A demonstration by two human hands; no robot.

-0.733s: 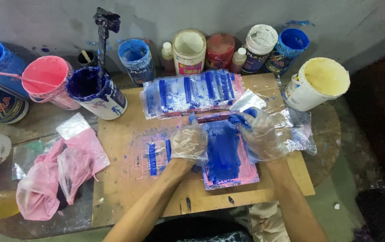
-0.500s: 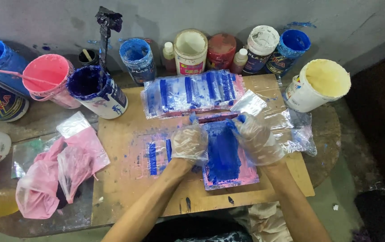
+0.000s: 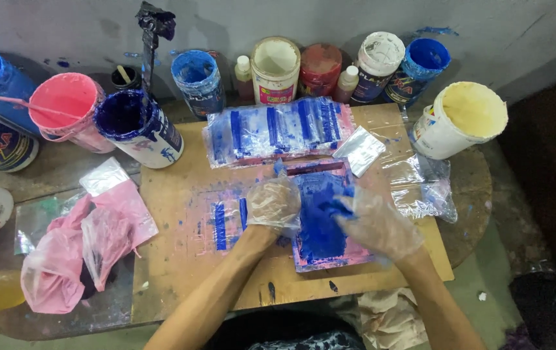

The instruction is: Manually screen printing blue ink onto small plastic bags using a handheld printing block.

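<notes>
Blue-smeared pink flat screen frame (image 3: 322, 223), likely stiff, light and paint-slick, best gripped by its clean edges, lies on the wooden board (image 3: 181, 194), where the gloved left hand (image 3: 273, 204) presses half-curled and the right hand (image 3: 378, 223) pinches a blue scraper (image 3: 336, 206).

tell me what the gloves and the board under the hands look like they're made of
Gloves on left hand and right hand: thin clear plastic film, likely; wrinkled, glossy, see-through. Board: probably plywood or fibreboard; flat, matte tan, paint-stained.
</notes>
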